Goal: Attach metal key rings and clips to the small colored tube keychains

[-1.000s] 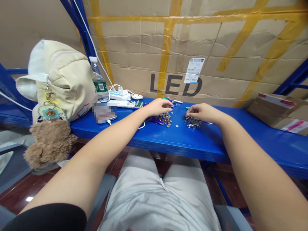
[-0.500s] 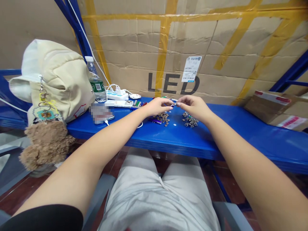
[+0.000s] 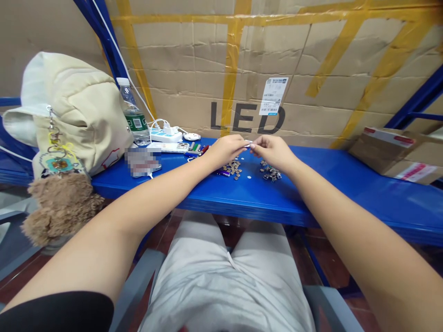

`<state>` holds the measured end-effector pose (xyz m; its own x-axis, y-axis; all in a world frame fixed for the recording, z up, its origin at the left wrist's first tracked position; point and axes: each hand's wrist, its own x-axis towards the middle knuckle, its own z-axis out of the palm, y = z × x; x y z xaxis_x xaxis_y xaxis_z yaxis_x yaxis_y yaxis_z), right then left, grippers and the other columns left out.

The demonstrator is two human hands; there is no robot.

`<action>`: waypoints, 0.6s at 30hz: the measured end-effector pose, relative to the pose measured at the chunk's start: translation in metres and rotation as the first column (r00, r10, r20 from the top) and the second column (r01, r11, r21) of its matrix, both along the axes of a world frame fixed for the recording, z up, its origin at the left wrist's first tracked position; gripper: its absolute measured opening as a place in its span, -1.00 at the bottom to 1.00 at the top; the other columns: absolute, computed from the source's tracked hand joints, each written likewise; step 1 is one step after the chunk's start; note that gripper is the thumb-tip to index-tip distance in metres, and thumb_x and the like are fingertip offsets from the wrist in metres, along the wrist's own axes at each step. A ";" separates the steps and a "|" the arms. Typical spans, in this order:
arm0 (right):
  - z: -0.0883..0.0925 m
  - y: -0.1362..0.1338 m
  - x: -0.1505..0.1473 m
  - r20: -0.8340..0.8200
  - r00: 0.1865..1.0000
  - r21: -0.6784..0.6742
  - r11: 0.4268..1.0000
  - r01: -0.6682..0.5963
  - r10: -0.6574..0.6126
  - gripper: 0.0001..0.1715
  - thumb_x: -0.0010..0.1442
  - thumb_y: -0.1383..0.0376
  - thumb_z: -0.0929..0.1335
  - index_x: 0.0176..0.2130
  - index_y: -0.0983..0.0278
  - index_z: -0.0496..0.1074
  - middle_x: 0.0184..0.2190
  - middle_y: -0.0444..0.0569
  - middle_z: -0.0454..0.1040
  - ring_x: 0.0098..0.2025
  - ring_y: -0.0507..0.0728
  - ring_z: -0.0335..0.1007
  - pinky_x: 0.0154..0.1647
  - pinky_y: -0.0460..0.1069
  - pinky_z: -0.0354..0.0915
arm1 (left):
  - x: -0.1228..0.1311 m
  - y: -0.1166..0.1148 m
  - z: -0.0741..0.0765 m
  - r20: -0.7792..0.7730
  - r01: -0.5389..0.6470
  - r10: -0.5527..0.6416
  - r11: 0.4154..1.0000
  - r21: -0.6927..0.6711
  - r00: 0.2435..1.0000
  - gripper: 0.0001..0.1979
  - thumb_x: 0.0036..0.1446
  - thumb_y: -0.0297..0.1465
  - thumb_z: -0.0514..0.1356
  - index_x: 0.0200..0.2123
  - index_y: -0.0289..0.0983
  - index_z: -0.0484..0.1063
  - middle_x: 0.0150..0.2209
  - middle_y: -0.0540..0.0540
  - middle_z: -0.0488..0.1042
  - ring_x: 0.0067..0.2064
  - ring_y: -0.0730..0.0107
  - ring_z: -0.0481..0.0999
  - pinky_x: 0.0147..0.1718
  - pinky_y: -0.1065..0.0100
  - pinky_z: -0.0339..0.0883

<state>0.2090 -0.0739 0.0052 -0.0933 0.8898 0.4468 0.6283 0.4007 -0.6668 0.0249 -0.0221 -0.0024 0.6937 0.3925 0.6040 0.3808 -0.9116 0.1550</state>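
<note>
My left hand (image 3: 229, 151) and my right hand (image 3: 272, 150) meet over the blue table, fingertips pinched together. Between them shows a small, pale and slim piece (image 3: 248, 143), too small to name; the fingers cover most of it. Under my left hand lies a heap of small round metal discs (image 3: 236, 169), with a purple tube-shaped thing (image 3: 223, 173) at its side. Below my right hand sits a pile of small shiny metal parts (image 3: 270, 172). A white dot-like disc (image 3: 249, 177) lies between the two heaps.
To the left stand a cream bag (image 3: 83, 106) with a brown plush charm (image 3: 64, 205), a water bottle (image 3: 134, 117), a white power strip (image 3: 164, 134) and phones (image 3: 169, 147). A cardboard box (image 3: 394, 152) stands at the right. Behind the blue table (image 3: 332, 184) rises a large taped carton (image 3: 194, 69).
My fingers have shifted around the small piece, and my left hand has turned slightly, its fingers now more closed. The whole view has moved a little.
</note>
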 end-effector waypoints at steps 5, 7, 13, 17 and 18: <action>-0.001 0.002 0.003 -0.117 0.991 -0.191 0.978 -0.089 0.067 -0.68 0.16 0.10 0.35 -0.44 0.30 0.38 -0.49 0.01 0.48 -0.48 0.03 0.32 -0.40 -0.04 0.29 | 0.001 0.000 0.003 -0.032 0.012 -0.012 1.000 0.005 0.999 -0.74 0.24 -0.37 0.09 -0.10 -0.26 0.53 -0.10 -0.20 0.54 -0.04 0.24 0.47 0.01 0.22 0.25; -0.001 0.002 0.006 0.026 0.999 -0.072 0.997 -0.016 0.018 -0.74 0.18 0.14 0.33 -0.38 0.29 0.41 -0.45 0.02 0.49 -0.43 0.07 0.35 -0.37 -0.02 0.29 | 0.000 0.000 0.005 0.026 0.028 -0.025 0.995 -0.101 0.999 -0.74 0.22 -0.37 0.12 -0.08 -0.26 0.52 -0.08 -0.16 0.55 -0.03 0.27 0.48 0.01 0.25 0.27; 0.003 0.000 0.016 0.585 0.810 0.319 0.929 -0.188 -0.037 -0.78 0.23 0.27 0.27 -0.24 0.30 0.48 -0.27 0.09 0.52 -0.21 0.19 0.39 -0.19 0.02 0.23 | -0.007 0.000 0.008 0.076 0.044 -0.007 0.860 -0.508 0.997 -0.72 0.17 -0.30 0.19 -0.09 -0.29 0.54 -0.14 -0.12 0.59 -0.14 0.34 0.53 -0.05 0.25 0.36; 0.006 -0.003 0.014 0.714 0.666 0.438 0.880 -0.183 -0.217 -0.71 0.30 0.25 0.22 -0.27 0.32 0.47 -0.31 0.12 0.50 -0.26 0.18 0.36 -0.26 0.01 0.15 | -0.007 0.003 0.007 0.159 0.150 -0.069 0.796 -0.587 0.985 -0.70 0.15 -0.30 0.20 -0.09 -0.30 0.53 -0.16 -0.14 0.59 -0.14 0.35 0.54 -0.06 0.24 0.38; 0.007 -0.004 0.013 0.729 0.632 0.465 0.868 -0.175 -0.264 -0.70 0.31 0.24 0.21 -0.27 0.32 0.47 -0.32 0.12 0.50 -0.28 0.18 0.35 -0.28 0.01 0.12 | -0.008 0.003 0.008 0.166 0.165 -0.081 0.791 -0.589 0.983 -0.70 0.14 -0.29 0.21 -0.10 -0.30 0.54 -0.16 -0.14 0.59 -0.14 0.35 0.54 -0.06 0.24 0.38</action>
